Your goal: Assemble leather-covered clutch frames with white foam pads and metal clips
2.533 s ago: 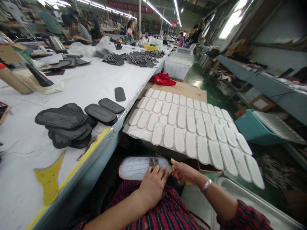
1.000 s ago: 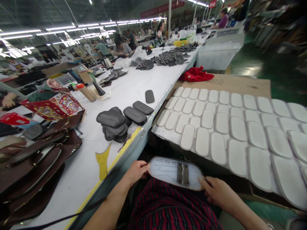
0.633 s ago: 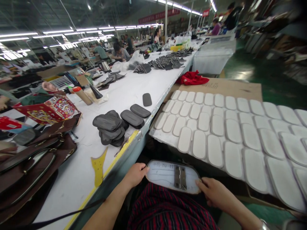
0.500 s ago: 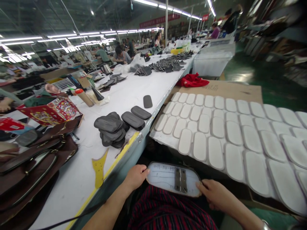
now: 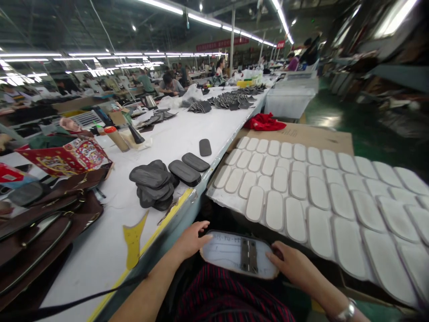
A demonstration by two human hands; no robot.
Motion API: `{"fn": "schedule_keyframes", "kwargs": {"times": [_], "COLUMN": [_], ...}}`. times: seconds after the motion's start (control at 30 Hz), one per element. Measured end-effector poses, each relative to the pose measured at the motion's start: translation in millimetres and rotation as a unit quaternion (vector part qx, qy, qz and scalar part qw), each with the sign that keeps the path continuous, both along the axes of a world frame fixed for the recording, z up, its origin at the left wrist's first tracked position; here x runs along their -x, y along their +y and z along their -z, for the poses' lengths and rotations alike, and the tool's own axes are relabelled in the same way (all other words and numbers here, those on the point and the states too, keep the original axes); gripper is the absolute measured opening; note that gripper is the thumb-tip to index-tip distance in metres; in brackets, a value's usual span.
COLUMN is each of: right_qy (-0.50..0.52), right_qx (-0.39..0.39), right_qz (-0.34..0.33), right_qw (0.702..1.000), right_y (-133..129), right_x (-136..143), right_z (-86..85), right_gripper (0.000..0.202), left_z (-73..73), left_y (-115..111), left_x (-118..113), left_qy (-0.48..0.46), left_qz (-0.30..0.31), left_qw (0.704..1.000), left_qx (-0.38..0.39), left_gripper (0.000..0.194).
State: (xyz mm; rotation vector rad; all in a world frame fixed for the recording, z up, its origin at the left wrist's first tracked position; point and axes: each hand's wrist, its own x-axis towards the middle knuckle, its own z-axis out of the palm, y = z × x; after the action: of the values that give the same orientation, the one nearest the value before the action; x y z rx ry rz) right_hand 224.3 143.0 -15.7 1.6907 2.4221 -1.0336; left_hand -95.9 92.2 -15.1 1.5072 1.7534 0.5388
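Observation:
An oval, whitish plate (image 5: 223,251) with blue pen lines and handwriting lies low in front of me, over my striped clothing. A dark, hinge-like strip (image 5: 248,255) is fixed across its right half. My left hand (image 5: 191,240) is at the plate's left end, fingers parted, the thumb touching or just over its rim. My right hand (image 5: 287,261) grips the right end, its thumb on the upper face and the other fingers partly hidden. Beyond my left hand, a stack of dark grey oval pads (image 5: 154,183) sits on the white table.
White-faced oval pads (image 5: 275,209) cover the lower board at right in rows. On the long table (image 5: 100,241) lie a yellow template (image 5: 133,239), a brown handbag (image 5: 50,219), a red gift bag (image 5: 67,156) and a bottle (image 5: 116,138). A red cloth (image 5: 264,121) lies farther off.
My left fingers have loosened and spread at the plate's left end. My right thumb has slid further onto the plate. The view has tilted up slightly.

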Motion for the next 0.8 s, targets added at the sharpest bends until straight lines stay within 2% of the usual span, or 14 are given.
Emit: {"fn": "schedule_keyframes", "kwargs": {"times": [0.07, 0.17, 0.3, 0.37, 0.43, 0.5, 0.6, 0.7, 0.8], "right_qy": [0.012, -0.006, -0.008, -0.002, 0.002, 0.001, 0.003, 0.016, 0.021], "right_qx": [-0.014, -0.022, 0.02, 0.072, 0.124, 0.169, 0.245, 0.29, 0.301], "right_qz": [-0.01, -0.015, -0.011, -0.018, -0.021, -0.033, -0.077, -0.102, -0.1], "right_qw": [1.0, 1.0, 1.0, 0.997, 0.992, 0.985, 0.967, 0.952, 0.948], "right_y": [4, 8, 12, 17, 25, 33, 43, 48, 49], "right_x": [5, 9, 5, 1, -2, -3, -2, -3, -3], "right_z": [-7.2, -14.6, -14.3, -11.5, -8.5, -6.5, -6.0, -6.3, -5.9], "right_gripper": [0.024, 0.031, 0.029, 0.032, 0.037, 0.036, 0.032, 0.032, 0.03], "left_z": [1.3, 0.1, -4.0, -4.9, -3.5, 0.1, 4.9, 4.8, 2.7], "left_y": [11, 18, 2, -12, -23, -29, -28, -24, -21], "left_x": [-8, -16, -42, -69, -98, -123, -143, -146, -146], "left_qy": [0.039, 0.1, 0.178, 0.182, 0.166, 0.164, 0.191, 0.208, 0.21], "left_qz": [0.04, 0.072, 0.07, 0.136, 0.233, 0.292, 0.309, 0.318, 0.334], "left_qw": [0.998, 0.992, 0.967, 0.947, 0.932, 0.923, 0.92, 0.917, 0.91], "left_qx": [-0.019, -0.036, -0.172, -0.228, -0.225, -0.19, -0.145, -0.127, -0.125], "left_gripper": [0.031, 0.028, 0.037, 0.039, 0.045, 0.058, 0.061, 0.057, 0.057]}}
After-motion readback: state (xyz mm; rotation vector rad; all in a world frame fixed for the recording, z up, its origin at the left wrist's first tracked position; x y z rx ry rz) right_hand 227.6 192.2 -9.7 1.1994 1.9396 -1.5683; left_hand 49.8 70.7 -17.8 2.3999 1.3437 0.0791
